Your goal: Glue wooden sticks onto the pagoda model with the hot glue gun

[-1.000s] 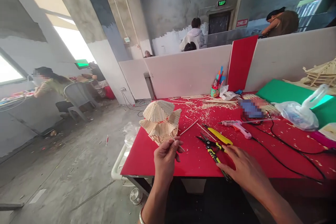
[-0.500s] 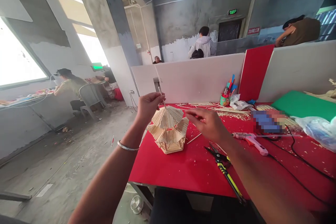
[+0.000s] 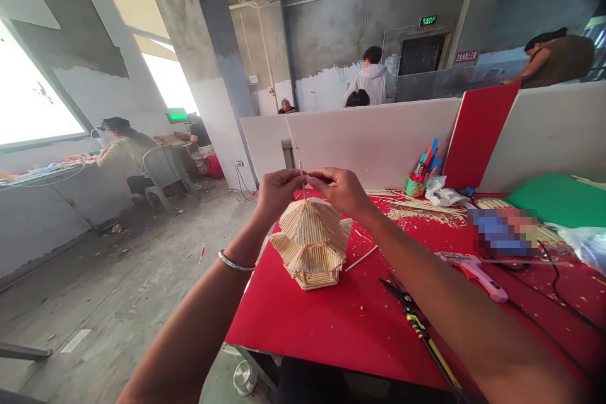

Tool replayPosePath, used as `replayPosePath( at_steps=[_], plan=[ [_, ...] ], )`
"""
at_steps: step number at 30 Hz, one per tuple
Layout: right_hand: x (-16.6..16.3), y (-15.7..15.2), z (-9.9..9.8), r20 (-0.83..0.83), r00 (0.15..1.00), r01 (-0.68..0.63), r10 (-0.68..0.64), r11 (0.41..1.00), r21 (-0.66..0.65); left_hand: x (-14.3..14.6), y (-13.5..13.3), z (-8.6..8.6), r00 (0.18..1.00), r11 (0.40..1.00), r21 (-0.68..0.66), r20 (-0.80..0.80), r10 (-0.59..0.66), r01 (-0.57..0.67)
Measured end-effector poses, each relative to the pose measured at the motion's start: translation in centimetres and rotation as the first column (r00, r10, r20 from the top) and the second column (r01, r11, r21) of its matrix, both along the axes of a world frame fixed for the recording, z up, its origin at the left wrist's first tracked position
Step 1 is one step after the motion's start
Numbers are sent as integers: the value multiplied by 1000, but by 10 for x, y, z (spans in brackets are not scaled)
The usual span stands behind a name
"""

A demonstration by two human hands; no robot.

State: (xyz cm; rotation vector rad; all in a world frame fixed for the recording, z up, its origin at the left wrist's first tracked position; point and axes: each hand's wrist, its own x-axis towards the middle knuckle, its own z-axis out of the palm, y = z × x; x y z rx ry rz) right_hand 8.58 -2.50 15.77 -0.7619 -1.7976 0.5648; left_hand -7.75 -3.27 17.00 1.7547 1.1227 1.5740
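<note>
A small pavilion model [image 3: 312,243] built of thin wooden sticks, with tiered roofs, stands on the red tabletop [image 3: 303,322]. From its peak rises an upright wooden stick [image 3: 301,168]. My left hand [image 3: 277,192] pinches this stick from the left, a bracelet on its wrist. My right hand [image 3: 343,189] has its fingertips closed on the same stick from the right, touching or nearly touching the left fingers. The stick's lower end meets the roof top; whether it is fixed there I cannot tell.
Right of the model lie a loose stick [image 3: 361,258], black-and-yellow pliers [image 3: 416,325] and a pink glue gun [image 3: 478,274] with its cord. Farther back are a cup of tools [image 3: 416,184], scattered sticks and a green sheet [image 3: 558,199]. White partition boards [image 3: 360,145] border the table; people sit and stand beyond.
My right hand has moved left from beside the roof to the stick at the peak. My left hand stays on the stick. The view has shifted slightly.
</note>
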Motion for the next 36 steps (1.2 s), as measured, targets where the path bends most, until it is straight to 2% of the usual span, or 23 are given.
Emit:
replayPosePath(
  at_steps=[6, 9, 12, 16, 19, 22, 24, 26, 29, 30, 32, 36],
  plan=[
    [12, -8, -5, 7, 996, 85, -85, 995, -48, 3, -3, 0, 998, 999, -39, 56, 18, -16],
    [37, -21, -22, 112, 988, 116, -110, 992, -51, 0, -5, 1, 996, 999, -28, 74, 39, -37],
    [69, -40, -45, 270, 957, 142, -104, 982, -127, -1, -12, 4, 995, 998, -1, 76, 58, -58],
    [104, -73, -70, 421, 903, 211, -89, 944, -253, 7, -40, 5, 988, 999, 5, 149, 44, -45],
    [119, -102, -86, 432, 897, 244, -93, 919, -309, 14, -70, -1, 985, 1000, 16, 170, 1, -4],
    [137, -129, -118, 425, 891, 316, -159, 890, -330, 13, -100, -14, 970, 996, 65, 241, 37, -54],
    [150, -143, -149, 472, 842, 426, -262, 859, -283, 9, -117, -24, 944, 993, 76, 324, 62, -92],
    [163, -155, -180, 534, 759, 525, -373, 835, -163, 7, -132, -35, 898, 998, -1, 435, 62, -69],
    [175, -169, -211, 693, 566, 662, -447, 747, -59, 7, -152, -53, 844, 995, -92, 528, 91, -49],
    [176, -172, -216, 738, 505, 698, -448, 715, -44, 9, -156, -60, 824, 991, -128, 557, 98, -32],
    [175, -177, -216, 801, 431, 726, -415, 686, -35, 12, -163, -73, 778, 977, -211, 619, 112, 27],
    [167, -176, -205, 861, 372, 712, -348, 702, -23, 20, -166, -97, 632, 928, -335, 758, 163, 163]
  ],
)
